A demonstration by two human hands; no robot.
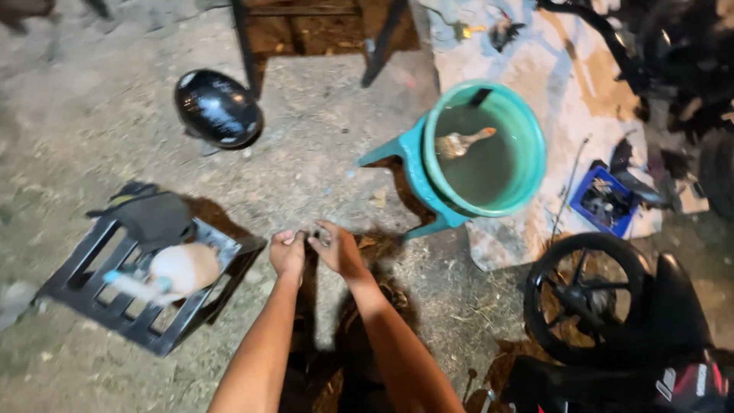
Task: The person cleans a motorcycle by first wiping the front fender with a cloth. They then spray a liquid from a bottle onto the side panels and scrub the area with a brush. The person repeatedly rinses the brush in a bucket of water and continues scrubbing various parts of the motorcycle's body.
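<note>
My left hand [287,253] and my right hand [336,249] are held close together above the dirt ground, fingertips meeting around a small dark part [308,236] pinched between them. The part is too small and blurred to name. Both forearms reach in from the bottom of the view. A teal basin [527,164] of murky liquid sits ahead to the right on a teal stool [405,157], with a paintbrush [462,142] lying in the liquid.
A black crate [92,294] at left holds a dark cloth [157,218] and a pale bottle [180,269]. A black helmet [218,107] lies beyond it. A motorcycle wheel [585,294] stands at right, a blue tray of parts [606,200] on a white sheet [550,69].
</note>
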